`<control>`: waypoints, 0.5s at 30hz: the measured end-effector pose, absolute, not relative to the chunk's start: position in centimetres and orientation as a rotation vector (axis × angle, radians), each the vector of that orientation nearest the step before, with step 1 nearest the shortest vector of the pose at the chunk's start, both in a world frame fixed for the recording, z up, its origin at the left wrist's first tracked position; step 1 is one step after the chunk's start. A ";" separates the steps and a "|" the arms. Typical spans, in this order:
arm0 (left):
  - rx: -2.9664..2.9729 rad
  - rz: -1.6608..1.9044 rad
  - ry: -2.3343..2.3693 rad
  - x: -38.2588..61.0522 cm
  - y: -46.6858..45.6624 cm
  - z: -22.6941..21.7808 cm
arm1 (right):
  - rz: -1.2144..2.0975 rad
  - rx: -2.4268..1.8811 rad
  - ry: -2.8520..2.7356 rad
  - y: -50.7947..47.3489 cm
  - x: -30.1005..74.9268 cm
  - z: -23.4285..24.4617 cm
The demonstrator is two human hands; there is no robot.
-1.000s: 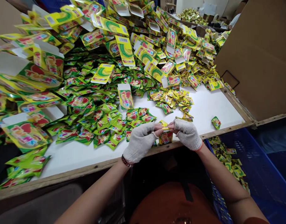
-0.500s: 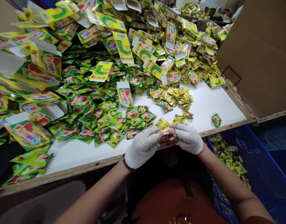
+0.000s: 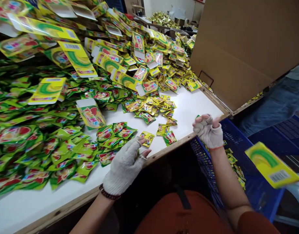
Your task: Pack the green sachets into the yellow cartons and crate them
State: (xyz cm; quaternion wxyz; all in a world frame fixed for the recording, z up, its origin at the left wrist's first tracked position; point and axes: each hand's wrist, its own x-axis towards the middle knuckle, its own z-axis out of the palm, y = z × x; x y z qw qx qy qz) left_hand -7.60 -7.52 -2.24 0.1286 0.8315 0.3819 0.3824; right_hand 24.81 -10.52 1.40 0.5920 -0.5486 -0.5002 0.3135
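Observation:
My left hand [image 3: 126, 164], in a white fingerless glove, reaches over the table's front edge with fingers stretched and thumb apart. Its fingertips are at a small yellow candy packet [image 3: 147, 138]; whether they touch it I cannot tell. A green packet [image 3: 169, 138] lies to the right of that. My right hand [image 3: 209, 130], gloved too, is raised over the table's corner with its fingers apart, nothing held. Part of a green packet [image 3: 197, 116] shows behind its fingertips. A yellow carton [image 3: 273, 165] hangs tilted in mid-air at the right, over the blue crate [image 3: 264, 195].
Piles of green packets [image 3: 66, 139] and yellow packets [image 3: 151, 105] cover much of the white table [image 3: 188, 107], with flat printed cartons [image 3: 77, 58] heaped behind. A large cardboard panel [image 3: 237, 48] stands at the back right. A person's denim-clad leg [image 3: 268, 107] is beyond the crate.
My hands, earlier together around a small yellow thing, have parted, the right one moving outward. The yellow carton now appears in the air at the right. The view has swung right.

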 end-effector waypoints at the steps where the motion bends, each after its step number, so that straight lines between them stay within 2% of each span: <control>1: 2.446 1.110 1.092 -7.4 -7.4 -2.3 | 0.610 -1.413 -1.218 -10.4 25.6 1.6; 5: 2.554 1.098 1.075 -6.7 -7.8 -2.0 | 0.057 -2.227 -1.527 -8.3 27.3 1.6; 7: 2.585 1.052 1.099 -6.2 -8.4 -1.6 | -0.026 -2.489 -1.713 -7.4 27.5 1.5; 10: 2.539 0.942 1.156 -5.5 -8.8 -1.3 | -0.027 -2.499 -1.875 -6.4 27.4 1.3; 15: 2.394 1.041 1.096 -5.3 -8.1 -1.8 | 0.294 -1.994 -1.739 -6.0 24.3 0.2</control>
